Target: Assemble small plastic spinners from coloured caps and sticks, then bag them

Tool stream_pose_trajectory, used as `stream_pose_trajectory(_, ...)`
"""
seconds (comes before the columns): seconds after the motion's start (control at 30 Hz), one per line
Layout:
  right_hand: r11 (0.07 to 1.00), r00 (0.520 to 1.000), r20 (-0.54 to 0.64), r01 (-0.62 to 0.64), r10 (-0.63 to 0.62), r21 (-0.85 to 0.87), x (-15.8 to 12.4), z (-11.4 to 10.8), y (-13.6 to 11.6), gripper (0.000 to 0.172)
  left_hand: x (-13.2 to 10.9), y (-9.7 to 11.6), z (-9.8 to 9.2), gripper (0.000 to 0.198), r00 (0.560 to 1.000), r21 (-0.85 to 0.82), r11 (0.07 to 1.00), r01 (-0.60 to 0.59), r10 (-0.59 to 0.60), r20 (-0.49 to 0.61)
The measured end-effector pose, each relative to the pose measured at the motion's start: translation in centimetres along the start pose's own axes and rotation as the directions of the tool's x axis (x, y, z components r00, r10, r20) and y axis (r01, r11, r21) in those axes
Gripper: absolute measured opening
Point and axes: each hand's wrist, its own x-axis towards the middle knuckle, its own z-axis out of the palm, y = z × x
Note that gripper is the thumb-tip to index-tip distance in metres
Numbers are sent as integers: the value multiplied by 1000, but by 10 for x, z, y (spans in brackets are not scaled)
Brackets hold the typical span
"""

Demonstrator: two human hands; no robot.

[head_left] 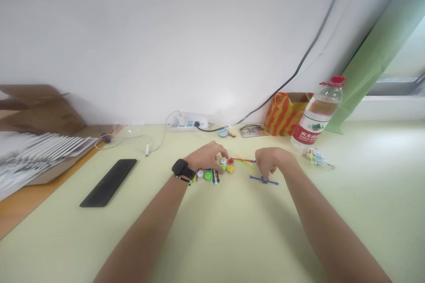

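My left hand (207,155), wearing a black watch, arches over small round plastic pieces, thumb and fingers apart. Beside its fingertips lie a white disc (223,161), a green disc (223,168), a red piece (230,161) and a yellow disc (230,169). Under the wrist is a group of small parts with a white disc (199,174) and a bright green disc (207,176). My right hand (274,160) is curled, its fingertips down on the middle of a thin blue plastic piece (274,182) with arrow-like ends. Thin red and yellow sticks (245,162) lie between the hands.
A black flat case (109,183) lies at left, near white packets (56,152) and a cardboard box (40,108). Along the wall are a power strip (188,123) and a striped bag (285,114). A water bottle (318,115) stands at right by a small bag of parts (318,158).
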Motion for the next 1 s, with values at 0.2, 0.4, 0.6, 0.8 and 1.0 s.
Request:
stream_pose_trajectory(0.2,988,991,-42,131,-128,76,-5,-3,4,13,3,7,4,46,1000,16,1000,5,-5,-8)
stream_pose_trajectory(0.4,854,887,-321,427,-332,297,-13,-9,1,20,4,23,-3,50,986,-131,991,-40,18,-166)
stream_pose_trajectory(0.6,469,724,-617,680,-309,563,-7,-5,-16,42,7,52,-12,37,910,-281,933,-225,98,-403)
stream_pose_trajectory(0.8,317,682,-607,729,-407,607,-5,-8,-16,37,3,62,-22,24,875,-227,937,-267,137,-465)
stream_pose_trajectory(1.0,264,652,-592,746,-474,611,-17,-8,-13,23,-4,68,-29,13,879,-236,928,-289,160,-450)
